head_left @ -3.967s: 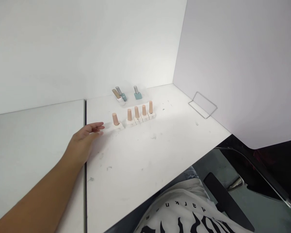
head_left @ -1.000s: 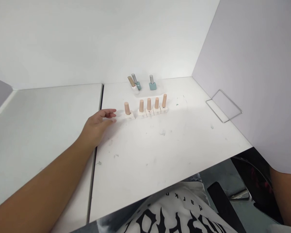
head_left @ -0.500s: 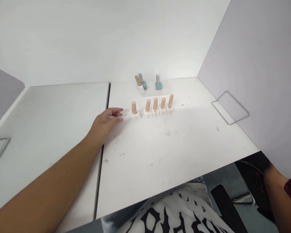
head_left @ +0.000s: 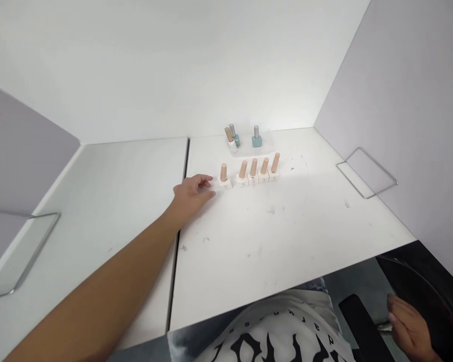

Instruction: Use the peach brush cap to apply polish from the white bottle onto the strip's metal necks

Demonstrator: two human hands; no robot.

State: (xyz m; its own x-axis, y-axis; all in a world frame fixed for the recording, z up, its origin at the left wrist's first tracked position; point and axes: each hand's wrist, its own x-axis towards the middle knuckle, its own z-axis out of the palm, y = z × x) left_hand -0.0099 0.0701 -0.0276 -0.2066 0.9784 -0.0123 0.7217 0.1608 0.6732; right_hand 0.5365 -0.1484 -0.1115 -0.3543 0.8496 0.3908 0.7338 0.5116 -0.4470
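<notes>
My left hand (head_left: 193, 193) rests low over the white table, thumb and fingers apart, with nothing visible between them. Its fingertips are just left of a single nail polish bottle (head_left: 224, 173) with a peach cap and a pale square base. To the right, after a small gap, several similar bottles (head_left: 253, 171) stand side by side in a row. At the lower right, below the table edge, what looks like my right hand (head_left: 409, 324) has its fingers curled in, and no object shows in it.
Behind the row, a clear tray (head_left: 264, 149) holds a teal bottle (head_left: 256, 141), another teal one (head_left: 237, 140) and a gold-capped white one (head_left: 231, 145) leaning. A dark seam (head_left: 177, 251) divides the tabletop. Wire frames (head_left: 366, 173) stand out near both side panels. A black armrest (head_left: 366, 327) is below.
The view has shifted, so the table things sit farther right. My left hand is closer to the single bottle. At the lower right, the curled hand is now in view.
</notes>
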